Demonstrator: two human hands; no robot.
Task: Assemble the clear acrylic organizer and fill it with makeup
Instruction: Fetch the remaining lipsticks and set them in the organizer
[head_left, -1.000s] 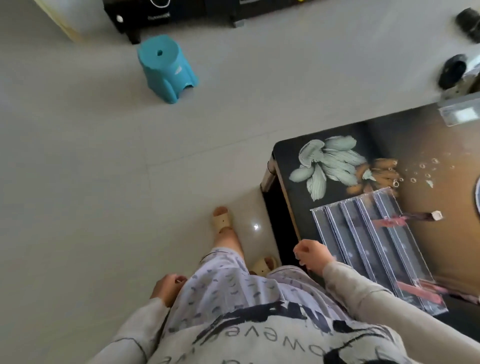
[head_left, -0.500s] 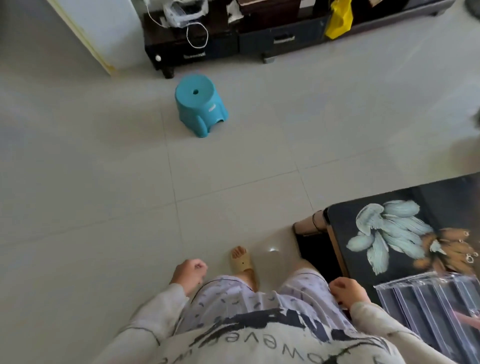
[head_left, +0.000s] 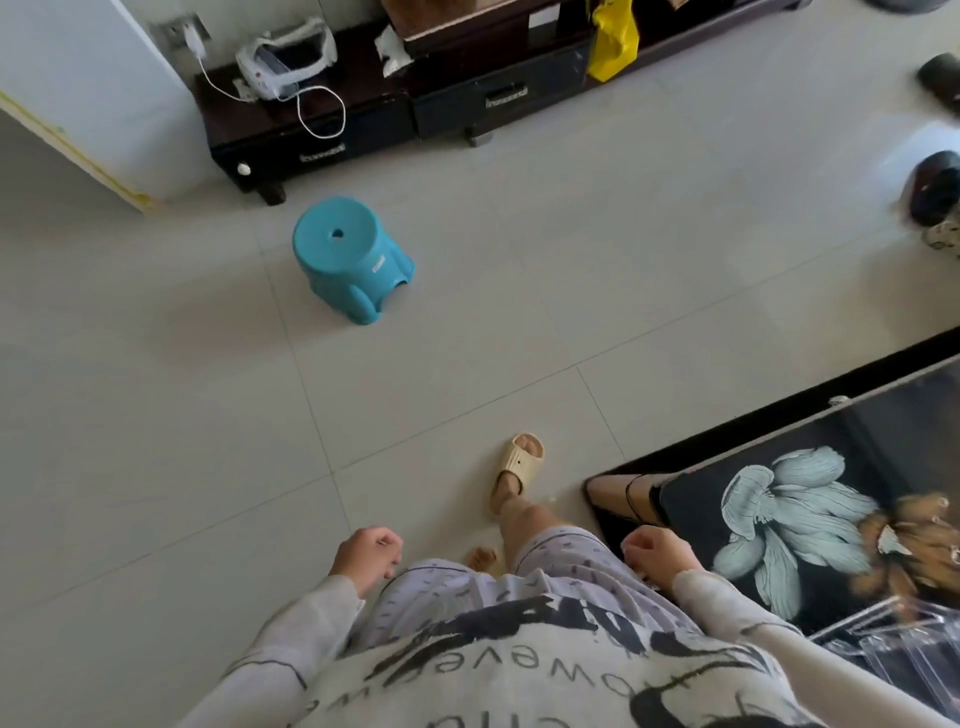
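We note the person standing on the tiled floor (head_left: 467, 338) at the corner of the dark floral table (head_left: 857, 431). Left hand (head_left: 366, 558) hangs beside the hip, elbow bent, fingers loosely curled, grasping nothing. Right hand (head_left: 654, 556) is held just off the table corner, likewise loosely curled and empty. The clear acrylic organizer (head_left: 898, 649) lies on the table near the edge beside the right sleeve, partly cut off. A blue stool (head_left: 348, 254) stands well apart.
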